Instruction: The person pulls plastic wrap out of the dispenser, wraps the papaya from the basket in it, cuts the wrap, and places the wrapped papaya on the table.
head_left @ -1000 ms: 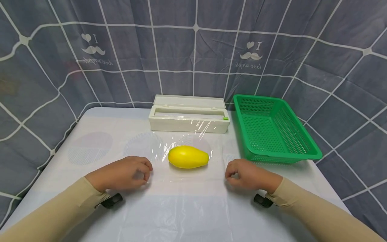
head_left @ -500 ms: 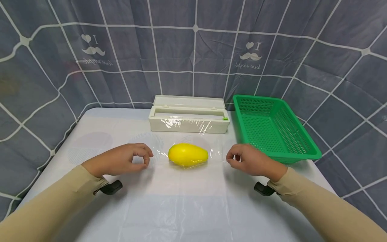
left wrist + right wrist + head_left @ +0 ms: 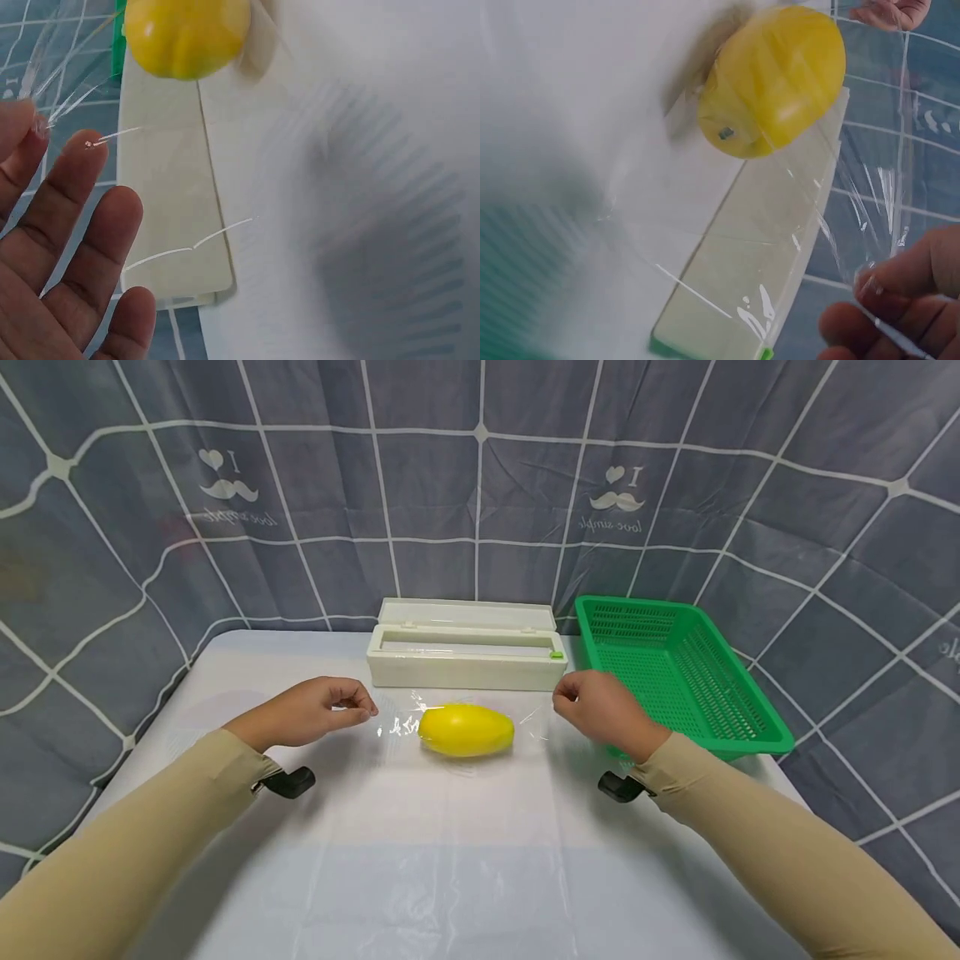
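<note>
A smooth yellow fruit [image 3: 465,731], shaped like a papaya, lies lengthwise mid-table with clear plastic wrap [image 3: 397,724] around it. My left hand [image 3: 311,710], left of the fruit, pinches one corner of the wrap between thumb and index finger; its other fingers are extended in the left wrist view. On the right, my right hand [image 3: 603,710] pinches the opposite corner between thumb and fingers. Between both hands the wrap [image 3: 889,187] stretches taut above the fruit in the right wrist view. Whether the wrap is still joined to its roll I cannot tell.
Behind the fruit stands a white wrap dispenser box [image 3: 465,672], lid up, with a green slider [image 3: 557,655] at its right end. A green perforated basket [image 3: 675,677] sits at the right, close to my right hand. A grey checked curtain [image 3: 420,485] encloses the table.
Both hands have lifted off the table and moved away from me toward the dispenser box, carrying the wrap's near edge up and over the fruit. The fruit has shifted slightly away.
</note>
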